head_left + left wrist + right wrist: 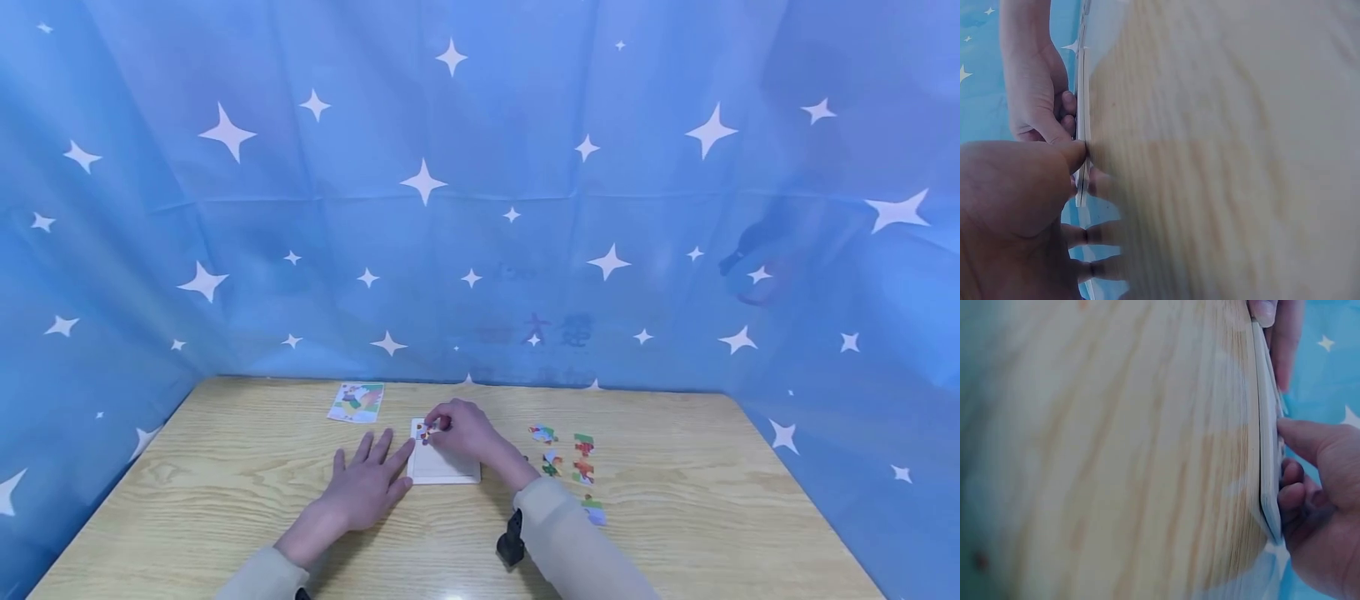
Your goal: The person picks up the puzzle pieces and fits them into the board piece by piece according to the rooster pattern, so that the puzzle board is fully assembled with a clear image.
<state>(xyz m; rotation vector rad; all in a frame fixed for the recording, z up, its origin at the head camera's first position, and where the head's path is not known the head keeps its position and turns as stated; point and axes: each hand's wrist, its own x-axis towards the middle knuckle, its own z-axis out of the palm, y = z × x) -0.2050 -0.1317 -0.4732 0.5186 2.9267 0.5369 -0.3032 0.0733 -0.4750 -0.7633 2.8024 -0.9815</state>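
A white puzzle tray (450, 477) lies flat at the middle of the table. In the head view my right hand (467, 429) is over its upper part, thumb and index pinching a small colourful puzzle piece (425, 433) at the tray's upper-left corner. The right wrist view shows that hand's thumb (1304, 439) reaching to the tray (1267, 437), the other fingers curled. My left hand (366, 483) rests on the table with fingers spread, holding nothing. Its fingertips are at the tray's left edge. The left wrist view has its thumb (1072, 153) against that tray edge.
Several loose puzzle pieces (584, 472) lie on the table to the right, some close by the right forearm. A picture card (357, 402) lies at the back left of the wooden table (697, 492). Behind hangs a blue curtain (517, 167) with white stars.
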